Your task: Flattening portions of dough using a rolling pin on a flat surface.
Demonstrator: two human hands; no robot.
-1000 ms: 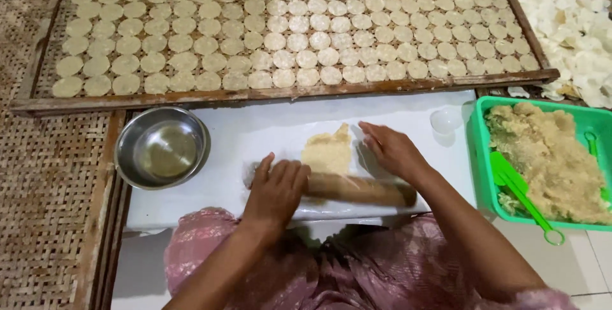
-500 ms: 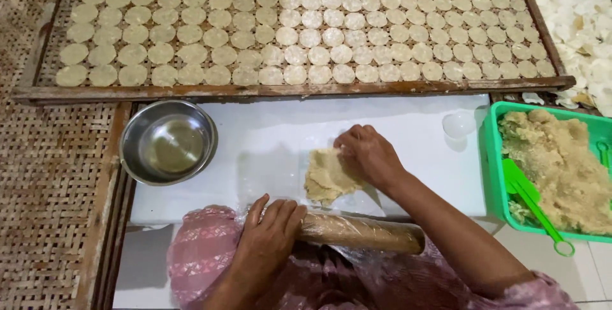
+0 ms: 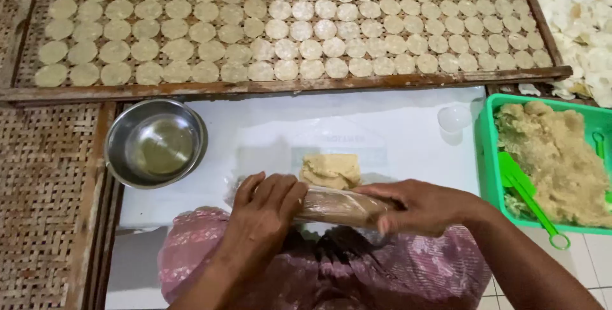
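A flat piece of pale dough [image 3: 331, 168] lies on the white board [image 3: 395, 131] under clear plastic film. Just in front of it a wooden rolling pin [image 3: 341, 206] wrapped in plastic lies crosswise. My left hand [image 3: 264, 211] rests palm-down on the pin's left end, fingers curled over it. My right hand [image 3: 421, 206] covers the pin's right end. Both hands are at the near edge of the board, over my pink patterned lap.
A steel bowl [image 3: 156, 143] with liquid stands at the board's left. A green tub [image 3: 488, 157] of crumbly dough with green scoops [image 3: 526, 189] is at right. A woven tray [image 3: 268, 87] of several round dough discs lies beyond; a small clear cup [image 3: 454, 117] sits near the tub.
My right hand left the dough and came down onto the pin's right end. The pin sits just in front of the dough, both hands now on it.
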